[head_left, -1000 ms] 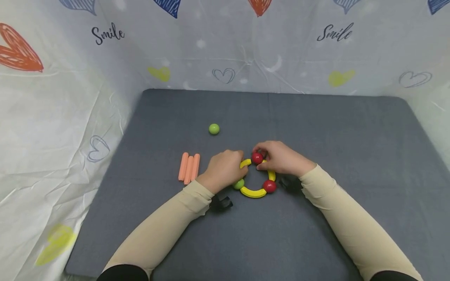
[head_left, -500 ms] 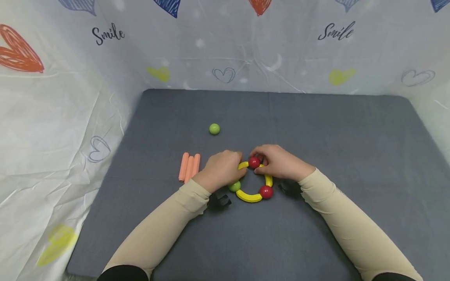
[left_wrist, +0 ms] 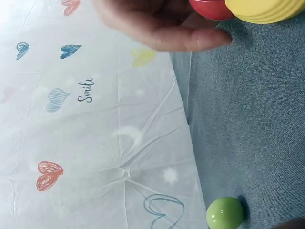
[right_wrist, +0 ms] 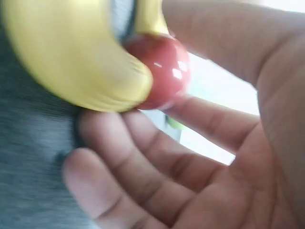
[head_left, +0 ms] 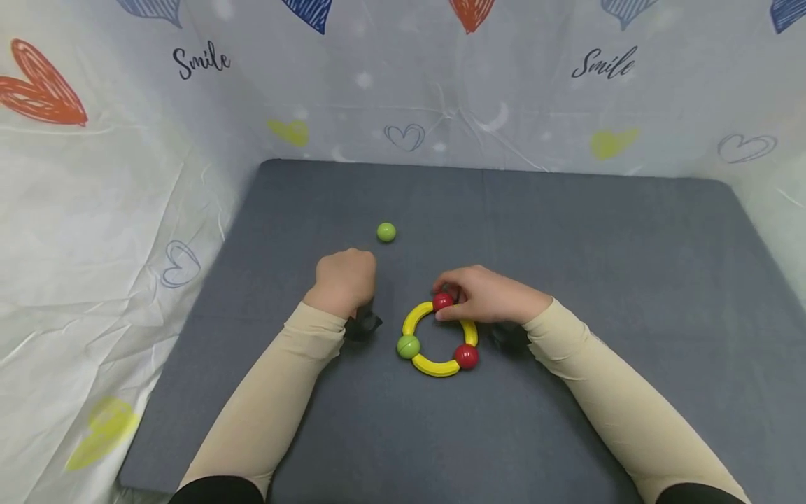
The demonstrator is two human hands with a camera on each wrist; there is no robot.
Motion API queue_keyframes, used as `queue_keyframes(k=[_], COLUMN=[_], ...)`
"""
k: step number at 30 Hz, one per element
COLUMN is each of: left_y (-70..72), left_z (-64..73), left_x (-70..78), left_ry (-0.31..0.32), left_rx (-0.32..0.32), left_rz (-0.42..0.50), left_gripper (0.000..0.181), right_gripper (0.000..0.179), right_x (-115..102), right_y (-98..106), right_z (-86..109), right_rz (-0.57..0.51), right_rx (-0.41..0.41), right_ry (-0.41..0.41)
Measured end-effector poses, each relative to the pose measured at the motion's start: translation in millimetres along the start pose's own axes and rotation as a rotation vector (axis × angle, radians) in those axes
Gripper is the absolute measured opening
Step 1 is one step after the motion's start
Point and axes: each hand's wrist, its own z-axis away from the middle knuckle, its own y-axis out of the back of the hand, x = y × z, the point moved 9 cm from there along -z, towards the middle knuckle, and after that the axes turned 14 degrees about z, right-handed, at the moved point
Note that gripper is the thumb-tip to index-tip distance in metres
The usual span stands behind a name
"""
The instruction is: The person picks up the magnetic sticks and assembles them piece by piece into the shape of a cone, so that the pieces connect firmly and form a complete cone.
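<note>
A ring of yellow curved pieces (head_left: 436, 368) lies on the grey tabletop, joined by balls: a green one (head_left: 408, 346) at left, a red one (head_left: 467, 357) at lower right and a red ball (head_left: 443, 301) at the top. My right hand (head_left: 488, 294) pinches that top red ball (right_wrist: 164, 71) between thumb and fingers, a yellow piece on either side of it. Left of the ring, my left hand (head_left: 346, 280) is over the spot where the orange sticks lay; they are hidden beneath it. Its fingers are turned down out of sight, so I cannot tell what they hold.
A loose green ball (head_left: 386, 232) sits farther back, just beyond the left hand; the left wrist view also has this ball (left_wrist: 225, 213) low in the picture. A white cloth printed with hearts (head_left: 404, 137) hangs behind and left of the grey table (head_left: 598, 252).
My left hand has left the ring and moved left over the orange sticks, covering them. With the right hand still on its top red ball, the ring has shifted slightly left and nearer.
</note>
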Motion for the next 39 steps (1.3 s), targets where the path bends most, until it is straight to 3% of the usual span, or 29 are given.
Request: queue_keyframes(k=[5, 9, 12, 16, 18, 22, 28, 32, 35, 39], left_y=[-7.8, -10.7, -1.7, 14.0, 18.7, 20.8, 15.6, 13.9, 14.2, 18.3], left_z=[1.1, 2.2, 3.4, 13.5, 20.7, 29.3, 30.6, 29.4, 25.0, 13.3], left_x=[2.6, 13.1, 30.5, 58.0, 69.8, 83.3, 89.7, 89.3, 81.8, 54.3], left_ry=[-0.009, -0.088, -0.219, -0.468, -0.578, -0.683, -0.723, -0.702, -0.622, -0.427], left_rx=[-0.086, -0.128, -0.060, 0.027, 0.040, 0.040, 0.033, -0.014, -0.042, -0.003], left_rz=[0.073, 0.168, 0.283, 0.489, 0.570, 0.679, 0.722, 0.700, 0.590, 0.366], left_gripper=[0.026, 0.033, 0.026, 0.002, 0.008, 0.012, 0.013, 0.020, 0.035, 0.043], right_gripper=[0.047, 0.044, 0.035, 0.032, 0.035, 0.035, 0.028, 0.015, 0.011, 0.014], right_x=[-5, -5, -2, 1, 2, 4, -1, -6, -4, 5], right_y=[5, 2, 0, -1, -1, -1, 3, 4, 6, 8], right_z=[-5.9, -3.3, 4.4, 16.7, 22.2, 28.5, 24.4, 21.0, 21.7, 24.9], right_rz=[0.010, 0.035, 0.050, 0.050, 0.039, 0.005, -0.007, 0.025, 0.038, 0.038], right_rx=[-0.049, -0.065, -0.040, -0.013, -0.008, 0.020, 0.136, 0.204, 0.236, 0.261], right_ry=[-0.021, -0.063, -0.079, -0.105, -0.115, -0.114, -0.024, 0.053, 0.046, -0.034])
